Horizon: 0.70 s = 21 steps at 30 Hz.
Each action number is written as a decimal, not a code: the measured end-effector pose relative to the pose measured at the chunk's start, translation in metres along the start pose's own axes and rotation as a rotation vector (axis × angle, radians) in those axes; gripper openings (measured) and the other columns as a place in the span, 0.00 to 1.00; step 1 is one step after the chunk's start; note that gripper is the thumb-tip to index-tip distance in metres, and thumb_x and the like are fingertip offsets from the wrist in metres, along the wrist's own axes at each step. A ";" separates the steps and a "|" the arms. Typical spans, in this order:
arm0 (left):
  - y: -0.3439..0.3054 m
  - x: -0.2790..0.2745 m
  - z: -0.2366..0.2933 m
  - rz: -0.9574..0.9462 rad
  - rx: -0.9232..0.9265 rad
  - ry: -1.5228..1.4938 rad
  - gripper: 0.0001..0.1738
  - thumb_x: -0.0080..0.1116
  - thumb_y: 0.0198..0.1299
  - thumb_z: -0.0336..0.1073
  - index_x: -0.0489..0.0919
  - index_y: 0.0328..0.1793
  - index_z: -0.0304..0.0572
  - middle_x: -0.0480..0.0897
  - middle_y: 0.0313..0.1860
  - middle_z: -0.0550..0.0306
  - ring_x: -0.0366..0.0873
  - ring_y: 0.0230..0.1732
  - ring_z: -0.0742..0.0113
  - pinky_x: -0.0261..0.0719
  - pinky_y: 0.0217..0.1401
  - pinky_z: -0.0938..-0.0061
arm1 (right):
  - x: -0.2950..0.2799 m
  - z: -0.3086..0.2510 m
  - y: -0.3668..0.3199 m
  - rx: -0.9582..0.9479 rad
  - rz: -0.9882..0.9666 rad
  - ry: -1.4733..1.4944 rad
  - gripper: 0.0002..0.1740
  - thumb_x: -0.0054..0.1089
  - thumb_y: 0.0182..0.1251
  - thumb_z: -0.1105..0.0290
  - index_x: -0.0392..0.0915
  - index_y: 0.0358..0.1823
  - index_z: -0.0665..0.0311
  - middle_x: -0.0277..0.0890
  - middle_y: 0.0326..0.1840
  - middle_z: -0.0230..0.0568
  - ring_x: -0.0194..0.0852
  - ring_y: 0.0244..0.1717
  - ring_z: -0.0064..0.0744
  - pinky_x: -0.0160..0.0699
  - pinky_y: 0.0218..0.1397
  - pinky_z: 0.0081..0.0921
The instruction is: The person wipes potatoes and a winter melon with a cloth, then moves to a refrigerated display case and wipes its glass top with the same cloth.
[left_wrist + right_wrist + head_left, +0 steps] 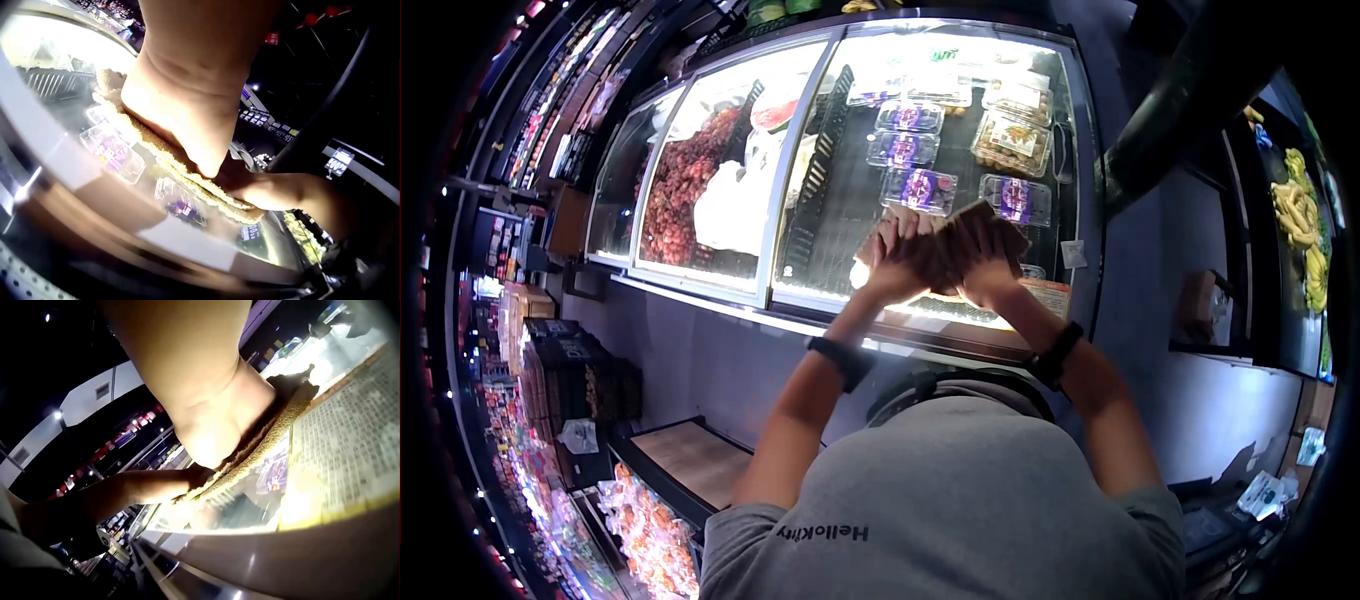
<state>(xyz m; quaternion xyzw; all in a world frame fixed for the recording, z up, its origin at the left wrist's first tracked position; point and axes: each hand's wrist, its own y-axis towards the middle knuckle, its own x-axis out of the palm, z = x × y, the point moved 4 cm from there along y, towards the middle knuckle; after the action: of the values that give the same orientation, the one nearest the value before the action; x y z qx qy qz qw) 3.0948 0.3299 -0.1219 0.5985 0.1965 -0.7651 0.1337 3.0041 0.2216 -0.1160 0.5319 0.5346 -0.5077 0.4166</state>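
Note:
Both hands press side by side on a brown cloth (946, 243) laid over the glass top (835, 265) of a lit display case. My left hand (905, 265) lies on the cloth's left part, fingers stretched forward. On its right part, my right hand (988, 262) rests with fingers spread and pointing away from me. In the left wrist view the cloth (164, 156) shows a fuzzy, folded edge under the palm. The right wrist view shows the cloth (275, 440) between palm and glass, near a printed sheet (344, 444) at the case's edge.
Beneath the glass lie clear packs with purple labels (918, 188) and a pack of brownish produce (1010, 143). Red grapes (690, 185) fill the left section. A metal frame bar (785, 180) divides the panes. A dark post (1170, 115) rises at the right; bananas (1297, 215) lie beyond.

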 end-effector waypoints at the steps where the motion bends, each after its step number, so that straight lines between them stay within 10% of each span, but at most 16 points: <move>1: -0.014 0.006 0.001 -0.002 -0.033 0.006 0.39 0.48 0.53 0.59 0.54 0.70 0.55 0.41 0.73 0.50 0.28 0.73 0.43 0.31 0.65 0.36 | 0.006 -0.007 -0.007 -0.002 -0.053 -0.047 0.35 0.39 0.62 0.53 0.45 0.69 0.57 0.28 0.73 0.50 0.18 0.72 0.58 0.27 0.67 0.61; 15: -0.061 0.023 0.021 0.301 -0.184 -0.003 0.35 0.43 0.58 0.51 0.55 0.68 0.38 0.48 0.71 0.45 0.41 0.72 0.49 0.38 0.71 0.53 | 0.022 -0.035 -0.017 -0.056 0.164 0.008 0.31 0.37 0.65 0.54 0.52 0.67 0.59 0.31 0.73 0.48 0.21 0.71 0.63 0.32 0.66 0.63; 21: -0.095 -0.024 -0.025 0.262 -0.406 0.178 0.41 0.42 0.56 0.51 0.47 0.70 0.32 0.43 0.73 0.47 0.32 0.74 0.56 0.33 0.73 0.59 | 0.017 -0.075 0.024 -0.088 0.058 0.227 0.29 0.31 0.67 0.55 0.58 0.62 0.68 0.35 0.73 0.47 0.21 0.73 0.54 0.27 0.68 0.58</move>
<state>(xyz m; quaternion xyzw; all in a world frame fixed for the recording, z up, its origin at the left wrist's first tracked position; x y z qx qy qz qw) 3.0807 0.4252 -0.0907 0.6446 0.2780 -0.6304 0.3313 3.0337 0.2964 -0.1249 0.5824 0.5844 -0.4082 0.3907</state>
